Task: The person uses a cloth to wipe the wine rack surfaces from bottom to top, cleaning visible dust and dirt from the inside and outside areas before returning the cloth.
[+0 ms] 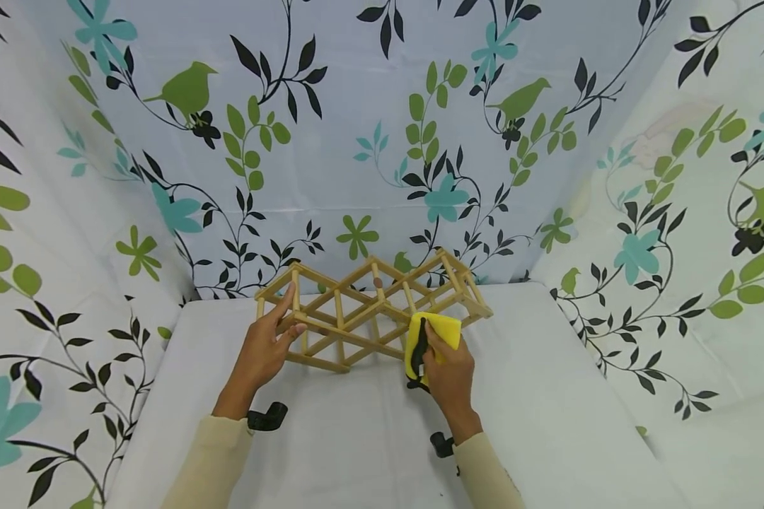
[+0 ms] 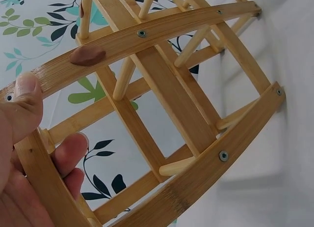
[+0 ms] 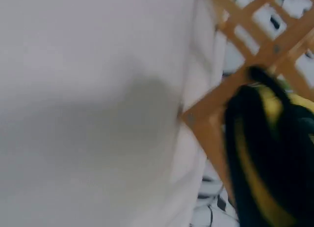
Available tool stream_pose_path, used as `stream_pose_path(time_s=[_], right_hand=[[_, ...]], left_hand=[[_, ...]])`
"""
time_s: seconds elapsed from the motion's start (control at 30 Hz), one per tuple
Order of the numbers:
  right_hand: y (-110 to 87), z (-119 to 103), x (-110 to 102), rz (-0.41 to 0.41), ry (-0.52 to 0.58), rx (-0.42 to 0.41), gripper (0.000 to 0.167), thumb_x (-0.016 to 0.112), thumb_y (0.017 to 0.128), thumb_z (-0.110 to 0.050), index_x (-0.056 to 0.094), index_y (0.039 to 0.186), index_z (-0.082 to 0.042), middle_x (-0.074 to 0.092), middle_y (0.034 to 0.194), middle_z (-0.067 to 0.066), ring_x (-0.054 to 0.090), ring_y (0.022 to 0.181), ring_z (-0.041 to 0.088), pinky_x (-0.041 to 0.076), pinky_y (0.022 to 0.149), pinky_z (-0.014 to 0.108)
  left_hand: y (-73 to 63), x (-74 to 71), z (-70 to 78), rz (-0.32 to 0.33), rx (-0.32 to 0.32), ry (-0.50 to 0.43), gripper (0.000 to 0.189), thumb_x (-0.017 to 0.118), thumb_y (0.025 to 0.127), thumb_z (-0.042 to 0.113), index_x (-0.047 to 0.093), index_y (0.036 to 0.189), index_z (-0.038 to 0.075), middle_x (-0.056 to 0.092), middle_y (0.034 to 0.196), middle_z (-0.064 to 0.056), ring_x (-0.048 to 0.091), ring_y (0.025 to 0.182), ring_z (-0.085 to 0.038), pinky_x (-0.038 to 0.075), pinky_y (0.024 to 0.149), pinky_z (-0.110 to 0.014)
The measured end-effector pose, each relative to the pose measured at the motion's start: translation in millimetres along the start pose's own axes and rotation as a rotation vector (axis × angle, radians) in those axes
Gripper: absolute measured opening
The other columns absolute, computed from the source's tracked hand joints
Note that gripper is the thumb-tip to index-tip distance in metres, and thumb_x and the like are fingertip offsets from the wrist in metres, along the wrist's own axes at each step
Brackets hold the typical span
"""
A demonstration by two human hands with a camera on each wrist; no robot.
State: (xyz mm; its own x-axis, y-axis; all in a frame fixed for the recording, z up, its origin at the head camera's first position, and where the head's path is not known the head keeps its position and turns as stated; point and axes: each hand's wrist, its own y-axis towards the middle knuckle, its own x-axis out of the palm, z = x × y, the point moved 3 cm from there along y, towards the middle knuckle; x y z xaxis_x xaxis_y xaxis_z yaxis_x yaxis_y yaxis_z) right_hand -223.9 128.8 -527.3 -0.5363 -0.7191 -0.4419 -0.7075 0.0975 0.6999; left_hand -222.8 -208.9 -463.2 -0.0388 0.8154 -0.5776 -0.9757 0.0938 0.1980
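A bamboo lattice rack point(image 1: 340, 318), built of crossed slats and round dowels, stands in the middle of the white-covered table. My left hand point(image 1: 262, 353) grips its left end, thumb on the front slat and fingers behind, as the left wrist view shows. A brown smear point(image 2: 87, 55) marks a curved slat near that thumb. My right hand point(image 1: 450, 375) holds a folded yellow cloth with black parts point(image 1: 442, 326) against the rack's right front. In the blurred right wrist view the cloth point(image 3: 267, 153) overlaps the rack's end, and the fingers are hidden.
White cloth point(image 1: 350, 438) covers the table. Fabric printed with leaves, flowers and birds point(image 1: 331, 141) hangs behind it and on both sides, with the rack close to the back sheet. Metal screw heads point(image 2: 223, 156) sit at the slat joints.
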Motion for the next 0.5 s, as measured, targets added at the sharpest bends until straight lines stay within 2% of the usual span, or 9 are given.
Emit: stream_pose_path(time_s=[0.1,0.17,0.27,0.33,0.4,0.5], right_hand=[[-7.1,-0.6,-5.8,0.003,0.054,-0.01,0.053,0.075,0.09,0.006,0.073,0.138,-0.016,0.07,0.128,0.02,0.07,0.107,0.031,0.064,0.087,0.046],[-6.6,-20.5,-6.2,0.022,0.129,-0.081,0.052,0.075,0.091,0.007,0.073,0.139,-0.014,0.067,0.13,0.021,0.069,0.109,0.031,0.062,0.094,0.037],[-3.7,-53.3,4.3,0.03,0.22,-0.204,0.05,0.074,0.093,0.008,0.071,0.14,-0.01,0.064,0.134,0.023,0.068,0.115,0.034,0.06,0.101,0.039],[-3.0,-65.8,17.4,0.02,0.218,-0.23,0.049,0.072,0.094,0.009,0.07,0.141,-0.008,0.064,0.134,0.024,0.068,0.114,0.035,0.061,0.099,0.039],[-6.5,-68.3,33.3,-0.04,0.173,-0.207,0.048,0.071,0.097,0.005,0.069,0.143,-0.012,0.066,0.135,0.023,0.07,0.112,0.034,0.063,0.092,0.045],[-14.8,-69.1,48.9,-0.149,0.115,-0.174,0.05,0.073,0.096,0.001,0.07,0.143,-0.017,0.07,0.132,0.021,0.072,0.106,0.027,0.064,0.085,0.04]], left_hand=[[-1.0,-1.1,-0.4,0.01,0.006,0.008,0.081,0.063,0.107,0.022,0.015,0.172,0.03,0.037,0.17,-0.02,0.047,0.145,-0.055,0.041,0.113,-0.072],[-1.8,-1.5,-0.2,0.01,0.004,0.007,0.081,0.063,0.107,0.021,0.014,0.172,0.03,0.037,0.169,-0.02,0.047,0.145,-0.054,0.041,0.112,-0.073],[-2.6,-0.2,2.3,0.007,-0.004,0.004,0.081,0.063,0.108,0.022,0.014,0.172,0.029,0.038,0.169,-0.02,0.046,0.146,-0.054,0.04,0.113,-0.072],[-3.0,2.1,3.8,0.01,-0.011,0.003,0.081,0.063,0.108,0.023,0.014,0.172,0.029,0.038,0.169,-0.021,0.046,0.146,-0.053,0.042,0.112,-0.071],[-3.8,4.0,5.1,0.008,-0.023,0.008,0.081,0.063,0.108,0.025,0.014,0.172,0.031,0.038,0.169,-0.02,0.046,0.146,-0.053,0.043,0.111,-0.07],[-4.6,6.3,5.9,0.007,-0.037,0.017,0.082,0.063,0.107,0.026,0.013,0.172,0.033,0.039,0.168,-0.019,0.048,0.145,-0.053,0.046,0.11,-0.069]])
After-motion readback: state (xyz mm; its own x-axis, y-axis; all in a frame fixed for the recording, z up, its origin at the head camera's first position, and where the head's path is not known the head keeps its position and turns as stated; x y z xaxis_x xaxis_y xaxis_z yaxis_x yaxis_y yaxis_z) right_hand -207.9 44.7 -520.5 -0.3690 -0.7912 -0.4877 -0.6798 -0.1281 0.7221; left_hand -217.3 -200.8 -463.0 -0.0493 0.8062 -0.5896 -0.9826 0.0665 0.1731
